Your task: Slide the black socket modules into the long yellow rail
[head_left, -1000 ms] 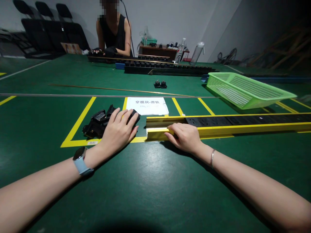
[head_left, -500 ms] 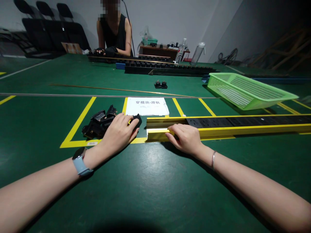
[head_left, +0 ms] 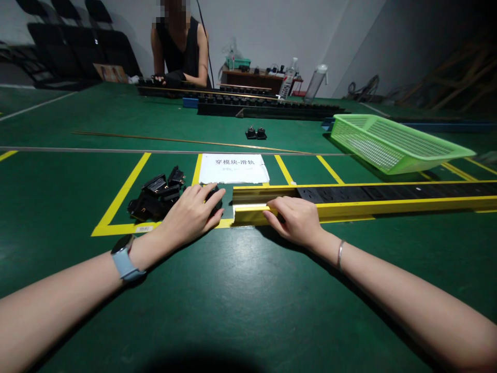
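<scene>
My left hand (head_left: 190, 210) curls its fingers round a black socket module (head_left: 213, 196), mostly hidden behind them, just short of the rail's open left end. Beside that hand lies a pile of loose black socket modules (head_left: 149, 202). A long yellow rail (head_left: 349, 210) runs off to the right, with a row of black socket modules (head_left: 349, 194) seated in its channel. Near the left end, my right hand (head_left: 295, 217) grips the rail's near wall between thumb and fingers. The left stretch of the channel holds no module.
A white paper sign (head_left: 234, 169) lies behind the rail. Farther back are a thin brass-coloured rod (head_left: 186, 142), two black parts (head_left: 256, 133) and a green basket (head_left: 388, 147). Across the table, another person (head_left: 180, 52) sits behind black rails (head_left: 267, 108).
My left hand has turned slightly, and the module in it shows less between the fingers. My right hand stays on the rail. The whole view has shifted a little.
</scene>
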The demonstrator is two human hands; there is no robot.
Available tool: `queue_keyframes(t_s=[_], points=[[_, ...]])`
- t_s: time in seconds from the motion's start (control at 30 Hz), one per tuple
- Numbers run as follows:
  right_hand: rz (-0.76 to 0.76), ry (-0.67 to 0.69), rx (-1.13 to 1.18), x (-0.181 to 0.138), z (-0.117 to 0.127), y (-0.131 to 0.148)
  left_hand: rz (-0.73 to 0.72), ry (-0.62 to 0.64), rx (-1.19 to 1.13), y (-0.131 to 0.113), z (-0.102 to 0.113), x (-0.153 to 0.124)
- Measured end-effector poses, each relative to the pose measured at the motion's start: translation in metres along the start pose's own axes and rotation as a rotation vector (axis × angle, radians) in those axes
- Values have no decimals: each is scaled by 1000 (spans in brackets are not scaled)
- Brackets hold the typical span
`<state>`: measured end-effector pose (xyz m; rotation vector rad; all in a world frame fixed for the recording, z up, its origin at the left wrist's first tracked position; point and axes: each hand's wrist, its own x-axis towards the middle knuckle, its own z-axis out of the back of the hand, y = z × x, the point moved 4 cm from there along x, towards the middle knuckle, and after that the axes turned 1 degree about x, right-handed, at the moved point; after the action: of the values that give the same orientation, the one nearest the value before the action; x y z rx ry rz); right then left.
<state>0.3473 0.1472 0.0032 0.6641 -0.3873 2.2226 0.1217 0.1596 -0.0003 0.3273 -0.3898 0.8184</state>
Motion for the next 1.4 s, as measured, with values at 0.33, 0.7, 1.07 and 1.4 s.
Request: queue_keyframes(t_s=[0.33, 0.7, 1.07, 1.4], points=[[2, -6, -3, 0, 0, -1, 31, -163, -55, 2, 8, -3], [149, -344, 159, 0, 18, 7, 257, -333, -576, 16, 11, -5], [349, 268, 419, -4, -3, 47, 507, -180, -1041, -6, 2, -8], [142, 374, 487, -1, -10, 37, 576, -152, -953, 7, -7, -3]])
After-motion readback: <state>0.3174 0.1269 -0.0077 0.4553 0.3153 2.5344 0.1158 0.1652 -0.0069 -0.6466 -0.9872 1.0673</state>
